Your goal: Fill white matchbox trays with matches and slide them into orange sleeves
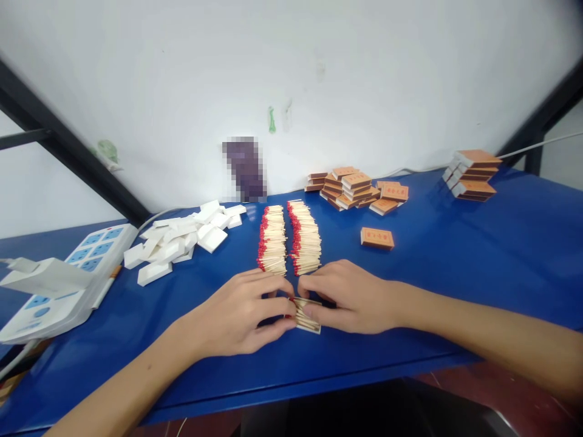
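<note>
Hands close together — left hand (246, 312), right hand (350, 297) — clamped on a match bundle (306, 318) (pale sticks, red tips).

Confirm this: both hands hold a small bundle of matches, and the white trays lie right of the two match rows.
Wrong side: the head view shows the white trays left of the two match rows. The left hand and right hand do hold the small bundle.
</note>
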`<action>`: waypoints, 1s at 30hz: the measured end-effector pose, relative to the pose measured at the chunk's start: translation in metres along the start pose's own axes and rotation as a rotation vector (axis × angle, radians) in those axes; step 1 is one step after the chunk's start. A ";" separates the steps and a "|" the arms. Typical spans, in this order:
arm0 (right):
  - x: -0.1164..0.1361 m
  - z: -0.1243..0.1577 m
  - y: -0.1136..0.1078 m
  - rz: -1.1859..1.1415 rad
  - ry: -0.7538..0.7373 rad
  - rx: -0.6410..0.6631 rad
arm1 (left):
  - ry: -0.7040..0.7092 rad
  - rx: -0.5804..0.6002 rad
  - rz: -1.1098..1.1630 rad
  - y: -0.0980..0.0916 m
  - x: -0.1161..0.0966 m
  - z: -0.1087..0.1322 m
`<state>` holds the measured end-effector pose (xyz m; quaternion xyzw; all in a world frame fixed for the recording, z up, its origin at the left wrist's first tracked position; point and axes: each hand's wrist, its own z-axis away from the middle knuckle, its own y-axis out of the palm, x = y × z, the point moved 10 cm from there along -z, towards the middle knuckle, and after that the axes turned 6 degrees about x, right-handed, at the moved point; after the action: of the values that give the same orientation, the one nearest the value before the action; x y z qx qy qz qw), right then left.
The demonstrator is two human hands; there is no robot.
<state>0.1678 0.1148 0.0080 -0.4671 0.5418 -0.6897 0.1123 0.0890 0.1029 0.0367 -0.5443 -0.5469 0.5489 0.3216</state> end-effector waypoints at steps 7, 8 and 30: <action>-0.002 0.000 0.000 0.024 0.020 -0.004 | 0.000 -0.033 -0.010 -0.002 0.001 0.001; -0.001 0.000 0.001 0.026 0.013 -0.002 | 0.002 -0.038 -0.014 -0.002 0.001 0.001; -0.002 0.000 0.003 0.047 -0.007 -0.004 | 0.016 -0.040 -0.003 -0.001 0.000 0.001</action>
<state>0.1683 0.1152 0.0043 -0.4566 0.5536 -0.6842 0.1295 0.0875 0.1032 0.0377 -0.5544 -0.5557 0.5330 0.3159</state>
